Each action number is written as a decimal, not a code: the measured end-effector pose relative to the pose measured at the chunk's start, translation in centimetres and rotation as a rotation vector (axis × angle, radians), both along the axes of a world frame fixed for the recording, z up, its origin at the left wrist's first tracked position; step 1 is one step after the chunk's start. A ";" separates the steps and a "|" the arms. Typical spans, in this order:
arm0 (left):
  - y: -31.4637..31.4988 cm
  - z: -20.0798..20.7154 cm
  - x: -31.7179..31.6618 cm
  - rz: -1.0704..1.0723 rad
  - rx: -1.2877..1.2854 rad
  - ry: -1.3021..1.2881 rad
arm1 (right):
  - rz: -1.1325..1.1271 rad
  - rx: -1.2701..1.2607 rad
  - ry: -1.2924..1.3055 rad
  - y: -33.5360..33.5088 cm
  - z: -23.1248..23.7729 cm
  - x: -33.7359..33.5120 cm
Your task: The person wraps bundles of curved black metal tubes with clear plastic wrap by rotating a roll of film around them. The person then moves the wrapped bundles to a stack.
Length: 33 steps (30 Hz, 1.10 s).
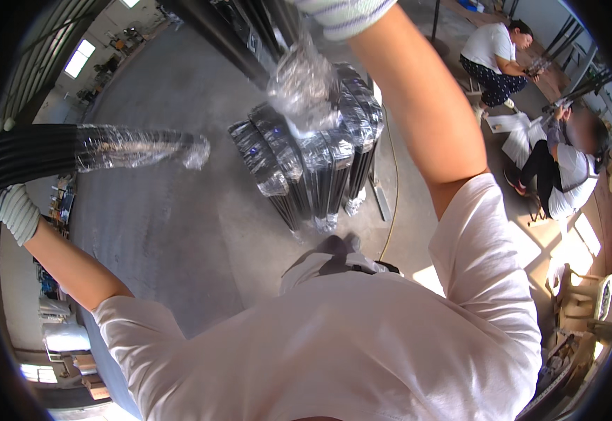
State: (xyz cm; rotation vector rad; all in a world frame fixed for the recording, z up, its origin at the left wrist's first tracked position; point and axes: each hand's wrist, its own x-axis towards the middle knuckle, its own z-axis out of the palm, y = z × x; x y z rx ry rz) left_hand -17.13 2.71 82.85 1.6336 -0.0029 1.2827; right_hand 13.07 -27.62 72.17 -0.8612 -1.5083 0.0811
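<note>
Plastic-wrapped black bar bundle (95, 151) spans both gloved hands, left hand (8, 203) closed beneath one end, right hand (341, 15) gripping above, keeping it level.

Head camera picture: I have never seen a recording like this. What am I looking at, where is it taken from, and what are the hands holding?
The picture comes from a wide fisheye camera worn on a person's head, looking down, so straight edges bend near the rim. No machine is involved: the person in the white shirt works with two gloved hands. The left hand grips a bundle of black bars whose far end is wrapped in clear plastic film. The right hand, raised at the top edge, holds a second dark bundle, with crumpled film hanging below the fingers. On the grey concrete floor stands a stack of wrapped black bundles. At the upper right, two other people are seated at work.
</note>
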 end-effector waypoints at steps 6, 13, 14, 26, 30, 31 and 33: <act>-0.6 -4.1 -7.1 -0.108 0.081 0.123 | 0.284 -0.006 0.228 2.2 -1.5 -5.6; 3.7 -14.1 -13.2 -0.084 -0.038 0.200 | 0.287 0.031 0.661 19.0 -16.1 -9.0; 4.9 -14.8 -14.3 -0.037 -0.069 0.226 | 0.321 -0.010 0.669 19.7 -15.7 -11.8; 24.1 -30.1 -18.1 -0.192 -0.514 0.388 | 0.033 -0.225 0.977 32.0 -29.4 -20.4; 26.4 -32.6 -15.3 -0.336 -0.564 0.417 | -0.009 -0.176 0.987 30.7 -33.1 -20.9; 26.7 -32.9 -14.3 -0.362 -0.566 0.420 | -0.023 -0.166 0.997 30.3 -33.7 -21.0; 27.2 -33.2 -12.2 -0.406 -0.564 0.427 | -0.048 -0.163 1.042 29.4 -34.3 -20.8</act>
